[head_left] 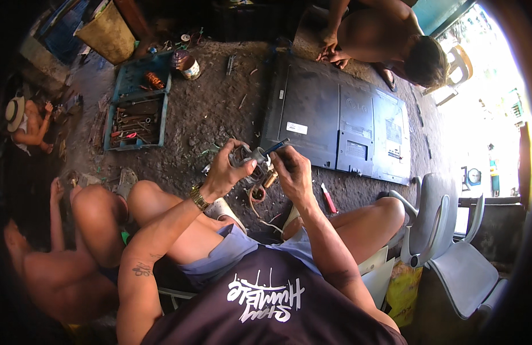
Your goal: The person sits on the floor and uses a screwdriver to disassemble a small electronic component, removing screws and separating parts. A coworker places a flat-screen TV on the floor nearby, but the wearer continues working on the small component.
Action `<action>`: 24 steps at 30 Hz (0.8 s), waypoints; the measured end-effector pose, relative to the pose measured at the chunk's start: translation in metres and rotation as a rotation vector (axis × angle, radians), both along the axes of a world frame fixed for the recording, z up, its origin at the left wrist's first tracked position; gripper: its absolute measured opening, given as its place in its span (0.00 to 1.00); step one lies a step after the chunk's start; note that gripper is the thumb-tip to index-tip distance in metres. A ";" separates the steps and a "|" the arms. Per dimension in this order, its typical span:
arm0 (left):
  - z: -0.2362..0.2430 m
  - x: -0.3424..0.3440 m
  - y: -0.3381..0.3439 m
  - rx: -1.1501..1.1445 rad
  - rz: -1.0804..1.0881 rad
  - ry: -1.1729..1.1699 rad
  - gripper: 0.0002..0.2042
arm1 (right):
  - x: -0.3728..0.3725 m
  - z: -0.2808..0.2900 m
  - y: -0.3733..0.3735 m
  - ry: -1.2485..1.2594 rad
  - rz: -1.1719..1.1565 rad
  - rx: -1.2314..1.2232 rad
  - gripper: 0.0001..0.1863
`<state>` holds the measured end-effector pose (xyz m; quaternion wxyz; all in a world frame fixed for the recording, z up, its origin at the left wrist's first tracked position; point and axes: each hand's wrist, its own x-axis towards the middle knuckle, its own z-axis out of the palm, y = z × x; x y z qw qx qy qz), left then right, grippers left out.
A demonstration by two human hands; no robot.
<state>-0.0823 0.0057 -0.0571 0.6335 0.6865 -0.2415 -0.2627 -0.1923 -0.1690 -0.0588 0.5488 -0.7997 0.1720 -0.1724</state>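
My left hand (227, 172), with a gold watch at the wrist, is closed round a grey metal housing (256, 154) with a round collar. Against that collar, my right hand (293, 171) pinches a thin dark-blue rod-shaped tool (277, 146); its exact kind is unclear. Below the hands, between my feet, is a ring-shaped copper-coloured part (258, 193) with pale wires. A brass-coloured cylinder (270, 179) shows just under my right hand. On the ground to the right lies a red-handled tool (329, 199) with a pale blade.
A large black flat-screen panel (312, 115) lies ahead, a person (381, 34) crouching beyond it. Ahead left are an open blue toolbox (136, 118), a paint can (188, 66) and a bucket (108, 34). Another person (64, 276) sits close at left; grey chairs (464, 276) stand right.
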 end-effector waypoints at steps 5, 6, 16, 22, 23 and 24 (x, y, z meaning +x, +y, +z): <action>0.005 -0.003 -0.001 -0.036 0.025 -0.052 0.23 | 0.004 0.004 0.002 -0.064 0.009 0.323 0.08; 0.008 -0.003 -0.001 -0.036 0.028 -0.043 0.23 | 0.004 0.006 0.002 -0.063 0.019 0.418 0.08; 0.017 -0.005 0.001 -0.027 0.039 -0.097 0.23 | 0.002 0.010 0.004 -0.039 0.006 0.259 0.11; 0.013 -0.002 0.000 -0.047 0.047 -0.044 0.24 | -0.004 0.021 0.001 -0.018 0.050 0.123 0.14; 0.013 0.003 0.001 -0.052 0.054 -0.062 0.24 | -0.004 0.023 0.003 -0.047 0.062 0.096 0.14; 0.012 0.004 0.003 -0.048 0.061 -0.081 0.24 | -0.004 0.026 0.003 -0.010 0.062 0.153 0.17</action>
